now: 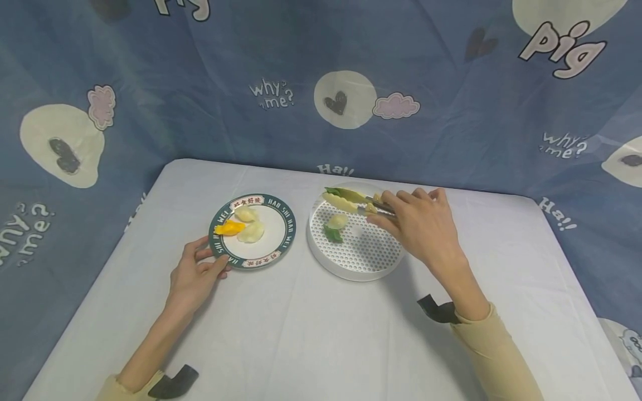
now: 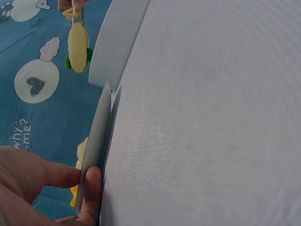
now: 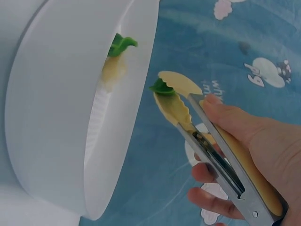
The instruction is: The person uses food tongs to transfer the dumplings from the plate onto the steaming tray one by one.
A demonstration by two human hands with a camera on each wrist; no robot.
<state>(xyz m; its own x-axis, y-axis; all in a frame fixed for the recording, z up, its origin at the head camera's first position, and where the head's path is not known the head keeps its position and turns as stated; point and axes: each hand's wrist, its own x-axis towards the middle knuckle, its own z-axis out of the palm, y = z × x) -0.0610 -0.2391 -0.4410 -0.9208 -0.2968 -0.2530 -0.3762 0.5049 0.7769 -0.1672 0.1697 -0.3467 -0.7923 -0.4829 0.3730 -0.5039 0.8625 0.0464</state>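
My left hand (image 1: 197,277) pinches the near left rim of a round plate (image 1: 276,228) with a green lettered border. In the left wrist view, the thumb is on one face of the plate and fingers on the other. On it lie two pale yellow pieces (image 1: 251,231) and an orange piece (image 1: 229,228). My right hand (image 1: 421,228) grips metal tongs (image 3: 211,162) with yellow scalloped tips. Between those tips is a green leafy piece (image 3: 162,87), held above a white perforated round basket (image 1: 371,245). Inside the basket sit a green leaf (image 1: 333,234) and a pale piece (image 1: 338,221).
A white cloth covers the table (image 1: 321,334). Behind it hangs a blue printed curtain (image 1: 225,122), close to the basket's far side. The plate stands left of the basket with a narrow gap between them.
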